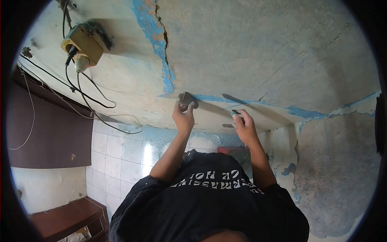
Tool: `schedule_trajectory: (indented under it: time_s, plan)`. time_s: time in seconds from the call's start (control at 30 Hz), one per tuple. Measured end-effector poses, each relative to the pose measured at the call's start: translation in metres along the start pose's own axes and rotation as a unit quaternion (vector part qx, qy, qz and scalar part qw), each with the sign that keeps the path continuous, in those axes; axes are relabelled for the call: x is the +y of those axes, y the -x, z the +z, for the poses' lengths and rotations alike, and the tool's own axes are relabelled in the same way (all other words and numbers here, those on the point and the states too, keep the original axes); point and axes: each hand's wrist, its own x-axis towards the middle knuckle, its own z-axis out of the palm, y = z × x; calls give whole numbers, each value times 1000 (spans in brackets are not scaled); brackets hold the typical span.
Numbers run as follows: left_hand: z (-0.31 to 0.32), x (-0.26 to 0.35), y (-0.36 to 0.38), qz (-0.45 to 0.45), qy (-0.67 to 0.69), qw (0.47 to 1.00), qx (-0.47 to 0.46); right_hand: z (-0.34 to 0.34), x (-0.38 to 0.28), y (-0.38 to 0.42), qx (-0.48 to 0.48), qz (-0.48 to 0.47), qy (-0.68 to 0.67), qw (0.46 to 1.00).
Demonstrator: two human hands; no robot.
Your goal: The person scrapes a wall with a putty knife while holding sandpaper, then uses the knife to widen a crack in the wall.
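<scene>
My left hand (pixel 184 117) is raised to the wall with its fingers closed on a folded grey-brown piece (pixel 188 100), which looks like sandpaper or cloth. The piece lies at the left end of a horizontal strip of exposed blue paint (pixel 209 98). To the right, my right hand (pixel 246 126) pinches a small dark green object (pixel 235 111) just below the same strip. Most of that object is hidden by the fingers, and its kind cannot be made out. Between the hands, shadows fall on the wall.
A yellowish socket box (pixel 82 45) with plugs and loose black cables hangs at the upper left. A cracked, peeling blue band (pixel 155 34) runs down the wall. Below are white floor tiles (pixel 115 157), a red object (pixel 231 150) and, lower left, brown wooden furniture (pixel 66 218).
</scene>
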Motion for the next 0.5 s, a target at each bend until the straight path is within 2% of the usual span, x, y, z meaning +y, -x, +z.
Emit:
schedule_trajectory:
  time_s: [0.1,0.17,0.23,0.27,0.3,0.4,0.5]
  plan:
    - [1,1,2,3,-9,1000,4,22,-6,-13,-19,-70,73,995]
    - [1,-2,2,-12,11,1000,5,26,-9,-11,-17,-49,83,995]
    - [-3,4,2,-17,7,1000,7,22,-3,-3,23,-30,29,999]
    - [-5,5,1,-21,6,1000,7,14,1,-2,25,15,15,999]
    - [-8,4,-3,-24,6,1000,16,19,1,-7,17,14,18,1000]
    - [-13,2,-3,-11,-15,1000,1,47,1,-22,0,-91,109,990]
    - [-13,8,-7,-18,-2,1000,8,63,-9,-18,5,-100,100,990]
